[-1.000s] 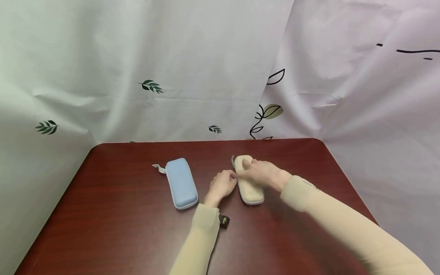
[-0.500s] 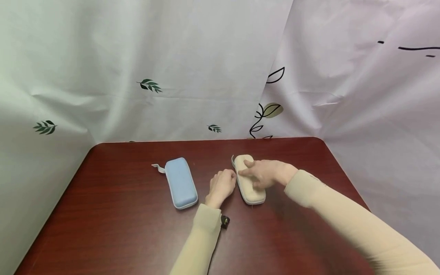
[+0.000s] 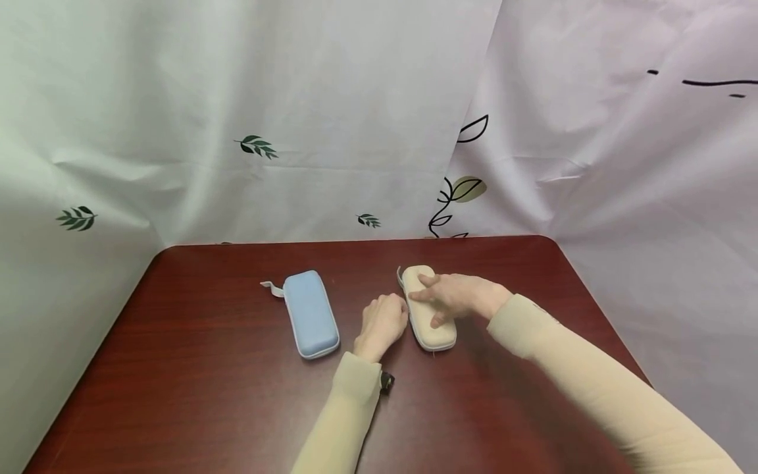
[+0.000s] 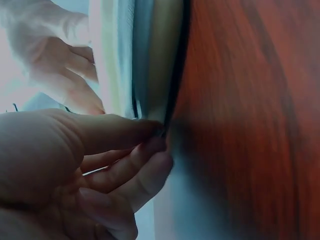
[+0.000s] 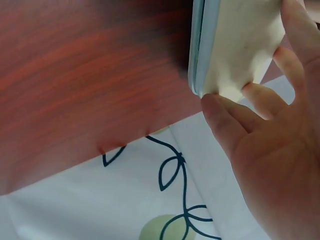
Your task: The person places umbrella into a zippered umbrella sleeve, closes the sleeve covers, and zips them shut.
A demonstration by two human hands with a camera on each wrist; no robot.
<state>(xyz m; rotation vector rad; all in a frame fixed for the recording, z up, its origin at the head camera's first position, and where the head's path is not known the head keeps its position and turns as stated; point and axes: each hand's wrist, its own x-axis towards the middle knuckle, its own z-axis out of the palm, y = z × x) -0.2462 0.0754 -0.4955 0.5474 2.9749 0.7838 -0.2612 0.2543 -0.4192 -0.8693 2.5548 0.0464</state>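
Note:
A cream zip-up case (image 3: 436, 337) lies on the table right of centre, its pale loop strap at the far end. At its left side my left hand (image 3: 381, 327) pinches the zipper pull; in the left wrist view, thumb and forefinger meet on the pale zipper seam (image 4: 131, 60) and mostly hide the pull. Across the top of the case spreads my right hand (image 3: 464, 296). The right wrist view has its fingertips (image 5: 212, 102) pressing on the cream lid (image 5: 240, 50), fingers apart.
To the left lies a light blue case (image 3: 310, 316) of the same shape, with a pale strap (image 3: 273, 288). Both are on a dark red wooden table (image 3: 195, 388). A white curtain (image 3: 331, 118) with leaf prints hangs behind the far edge.
My right hand has shifted slightly right and its fingers have spread over the cream case. The left hand stays at the seam, now turned more knuckles-up. Both cases keep their places.

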